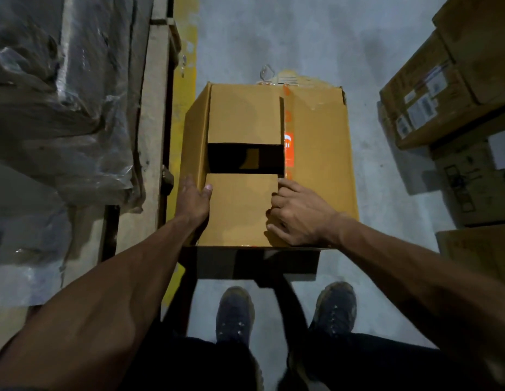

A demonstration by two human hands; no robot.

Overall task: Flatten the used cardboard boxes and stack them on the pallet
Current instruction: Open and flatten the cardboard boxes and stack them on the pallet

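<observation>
A tan cardboard box stands on the grey floor in front of my feet, its top flaps partly folded with a dark gap between the two inner flaps. Orange tape runs along the edge of the right outer flap. My left hand grips the box's left outer flap, thumb over its edge. My right hand has its fingers curled round the edge of the right outer flap, near the front of the box.
A wooden pallet with plastic-wrapped goods stands at the left, beside a yellow floor line. Stacked labelled cardboard boxes line the right side. My two shoes stand just behind the box.
</observation>
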